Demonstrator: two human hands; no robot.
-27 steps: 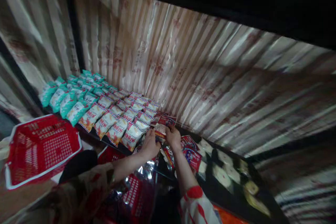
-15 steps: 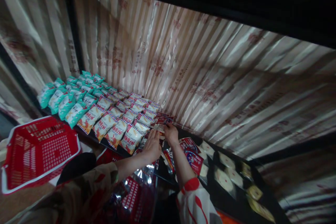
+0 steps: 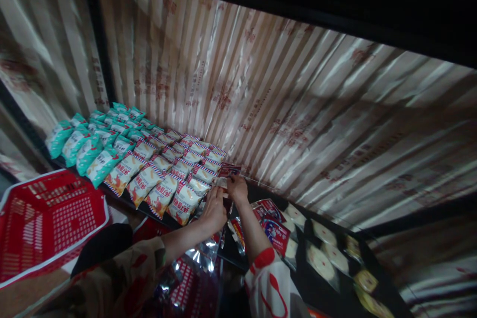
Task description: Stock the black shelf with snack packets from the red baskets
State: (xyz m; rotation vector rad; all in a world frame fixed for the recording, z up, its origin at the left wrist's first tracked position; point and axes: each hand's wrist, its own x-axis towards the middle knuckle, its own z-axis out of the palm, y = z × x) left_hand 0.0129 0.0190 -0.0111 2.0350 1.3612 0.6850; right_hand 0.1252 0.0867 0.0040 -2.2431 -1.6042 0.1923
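Both my hands reach to the back of a low dark shelf (image 3: 337, 241). My right hand (image 3: 237, 188) is closed on a dark red snack packet (image 3: 227, 171) at the shelf's rear, against the striped backing. My left hand (image 3: 214, 208) rests just left of it, fingers curled on the packet's lower edge beside a row of orange-and-white packets (image 3: 164, 185). More red packets (image 3: 274, 218) lie right of my right wrist.
Teal packets (image 3: 89, 141) fill the shelf's left end. A red plastic basket (image 3: 44, 223) sits at lower left; a second red basket with foil bags (image 3: 194, 273) is below my arms. Round pale packaged items (image 3: 328, 258) occupy the shelf's right part.
Both hands have pushed the dark red packet further back and slightly up toward the striped wall. The view has shifted a little, so the baskets sit lower and further left.
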